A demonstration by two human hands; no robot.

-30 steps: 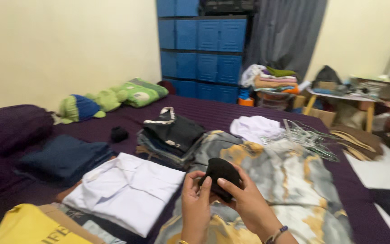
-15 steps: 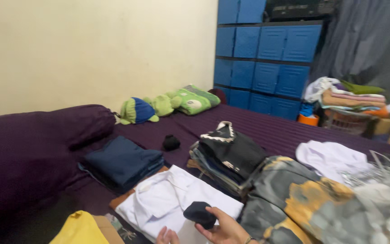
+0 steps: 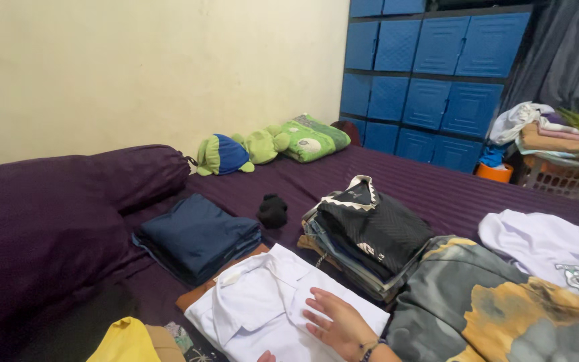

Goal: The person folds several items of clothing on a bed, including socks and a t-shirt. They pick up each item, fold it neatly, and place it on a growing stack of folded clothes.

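My right hand [image 3: 335,325] lies flat with fingers spread on a folded white shirt [image 3: 263,312] at the bottom middle, holding nothing. Only a fingertip of my left hand [image 3: 266,356] shows at the bottom edge, on the same shirt. A small black rolled bundle [image 3: 273,211] sits on the purple bed [image 3: 430,188] beyond the shirt. A stack of folded dark clothes [image 3: 366,234] stands just right of the shirt. Left of it lies a folded navy pile [image 3: 196,238].
A grey and yellow blanket [image 3: 504,308] covers the bed's right side with a white garment [image 3: 544,245] on it. Green plush toys [image 3: 269,144] lie by the wall. A purple bolster [image 3: 48,214] is at left, blue lockers [image 3: 437,74] and a laundry basket [image 3: 557,171] behind. Yellow cloth [image 3: 125,342] sits bottom left.
The view has swung left. The black bundle that my hands held is gone from them, and my right hand now rests open on the white shirt.
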